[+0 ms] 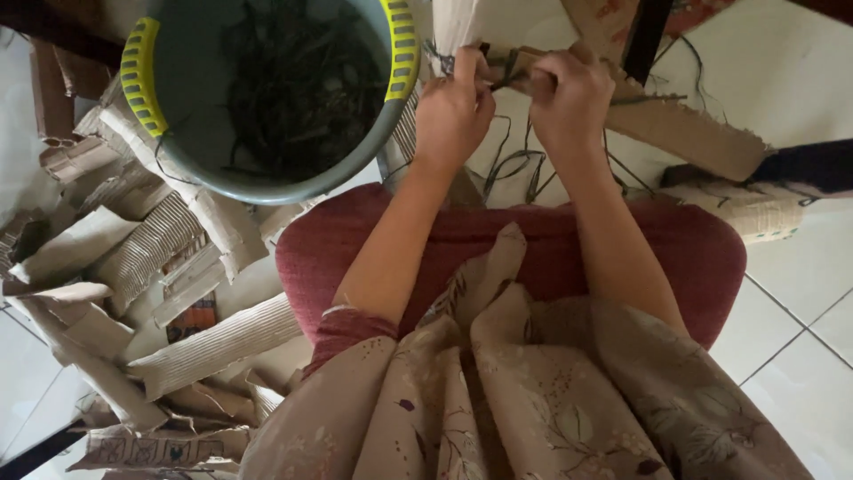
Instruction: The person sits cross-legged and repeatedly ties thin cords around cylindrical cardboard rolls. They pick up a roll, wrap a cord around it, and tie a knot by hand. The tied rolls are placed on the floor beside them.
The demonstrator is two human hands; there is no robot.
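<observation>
1. Both hands work close together at the top of the head view. The left hand (453,111) is closed in a pinch on a dark green strand (508,71); the right hand (569,93) is clamped in a fist around a torn cardboard strip (684,133), which runs out to the right across the floor.
2. The strand lies between the two hands, just above the knuckles. More loose green strands (520,169) trail on the white tile floor (800,302) below the hands.
3. A grey-green bucket (267,178) with yellow handle grips (140,76) stands to the left of the left hand. It holds a dark tangle of what appear to be similar strands (302,84), though the interior is too dim to be sure.
4. Scraps of corrugated cardboard (142,258) are heaped on the floor at the left, below and beside the bucket.
5. The person's knees, covered in dark red cloth (498,244), fill the centre; a beige floral garment (533,400) lies over the lap in the foreground.
</observation>
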